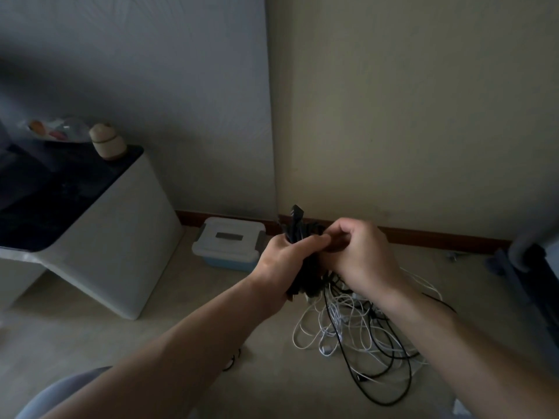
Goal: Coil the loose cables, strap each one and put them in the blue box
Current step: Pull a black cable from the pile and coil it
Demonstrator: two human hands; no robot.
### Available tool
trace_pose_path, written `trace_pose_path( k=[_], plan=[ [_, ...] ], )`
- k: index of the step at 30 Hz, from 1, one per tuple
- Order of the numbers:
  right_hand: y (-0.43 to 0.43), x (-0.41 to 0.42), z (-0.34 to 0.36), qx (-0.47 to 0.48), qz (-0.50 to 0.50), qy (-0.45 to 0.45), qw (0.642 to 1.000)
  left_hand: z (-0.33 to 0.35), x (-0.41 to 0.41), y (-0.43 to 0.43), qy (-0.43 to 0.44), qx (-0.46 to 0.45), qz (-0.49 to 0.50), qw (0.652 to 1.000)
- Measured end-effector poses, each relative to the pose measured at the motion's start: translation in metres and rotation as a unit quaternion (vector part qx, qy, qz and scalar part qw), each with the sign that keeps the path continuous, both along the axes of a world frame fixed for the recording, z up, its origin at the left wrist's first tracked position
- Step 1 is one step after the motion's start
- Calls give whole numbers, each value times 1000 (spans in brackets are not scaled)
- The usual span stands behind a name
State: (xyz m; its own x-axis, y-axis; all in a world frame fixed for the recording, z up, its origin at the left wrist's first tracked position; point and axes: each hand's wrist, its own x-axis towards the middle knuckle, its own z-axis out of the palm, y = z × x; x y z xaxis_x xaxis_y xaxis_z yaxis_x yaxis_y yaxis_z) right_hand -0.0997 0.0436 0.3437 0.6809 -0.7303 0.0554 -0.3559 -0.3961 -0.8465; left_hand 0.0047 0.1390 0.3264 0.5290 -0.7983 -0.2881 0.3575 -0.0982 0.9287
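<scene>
Both hands meet at mid-frame. The left hand (281, 261) is wrapped round a black bundle (295, 225) of coiled cable, with a plug end sticking up above the fist. The right hand (360, 255) curls in against the same bundle, fingertips touching the left thumb. Whether a strap lies under those fingers I cannot tell.

At the left stands a white side table (121, 237), well apart from the work and unlikely to interfere.

The loose pile (357, 328) of white and black cables sprawls on the floor below the hands, lower right of centre. Dark strands drop from under the hands toward it. If one belongs to the bundle, lifting could drag the tangle along or pull a loop out of the coil.

The blue box (225, 263) sits against the skirting, left of the hands, with its white lid closed. Opening it probably needs a free hand, and an unstrapped coil released too soon would likely spring open.

Small dark loops (232, 359) lie on the floor beside the left forearm. They may be straps, but the dim light makes them easy to miss.
</scene>
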Motion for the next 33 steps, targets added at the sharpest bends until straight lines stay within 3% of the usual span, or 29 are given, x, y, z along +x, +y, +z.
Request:
trace_pose_path(
  k=[8, 14, 18, 24, 33],
  plan=[
    [10, 2, -7, -46, -25, 15, 999, -6, -12, -3, 43, 23, 7, 999],
    [12, 2, -8, -21, -25, 17, 999, -11, -14, -1, 54, 31, 13, 998],
    [8, 2, -10, 114, -41, 15, 993, -11, -13, 0, 16, 41, 11, 999],
    [4, 1, -9, 367, -25, -26, 930, -10, -10, 1, -10, 65, 3, 998],
    [1, -1, -8, 498, 68, -95, 859, -6, -7, 1, -106, 107, 12, 988]
  ],
)
